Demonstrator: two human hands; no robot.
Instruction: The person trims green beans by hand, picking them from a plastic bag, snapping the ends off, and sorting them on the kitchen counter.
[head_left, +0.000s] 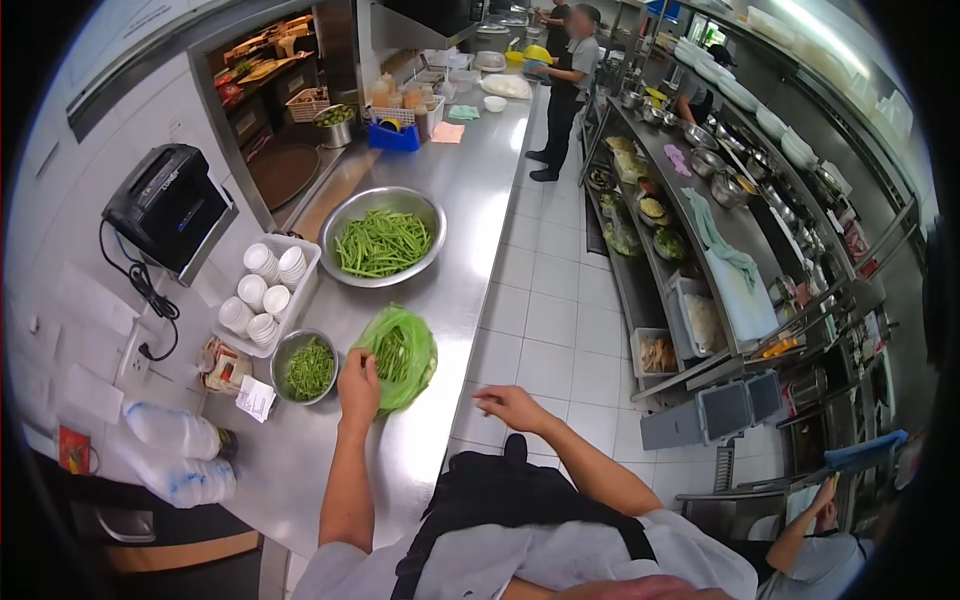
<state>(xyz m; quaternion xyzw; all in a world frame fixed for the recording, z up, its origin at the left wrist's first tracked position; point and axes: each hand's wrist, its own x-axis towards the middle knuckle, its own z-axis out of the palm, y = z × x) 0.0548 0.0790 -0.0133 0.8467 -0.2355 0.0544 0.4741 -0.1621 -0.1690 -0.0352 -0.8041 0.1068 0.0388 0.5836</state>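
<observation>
A thin green plastic bag (425,345) stands on the steel counter, its mouth open, with green beans (392,352) inside. My left hand (359,386) is at the bag's left side, fingers curled together; whether they pinch the bag's edge or a bean is hidden. Just left of that hand sits a small metal bowl (281,391) of short green bean pieces (310,369). My right hand (512,407) hovers past the counter's edge above the floor, fingers stretched toward the bag, with nothing visible in them. Behind the bag, a large metal bowl (432,254) holds a heap of long green beans (383,243).
A white basket (306,262) of stacked cups lines the wall, with a printed slip (256,398) and wrapped cup stacks (180,440) nearby. Sauce bottles and a blue bin (393,136) stand farther back. A co-worker (572,85) stands in the aisle; shelving (690,200) runs along the right.
</observation>
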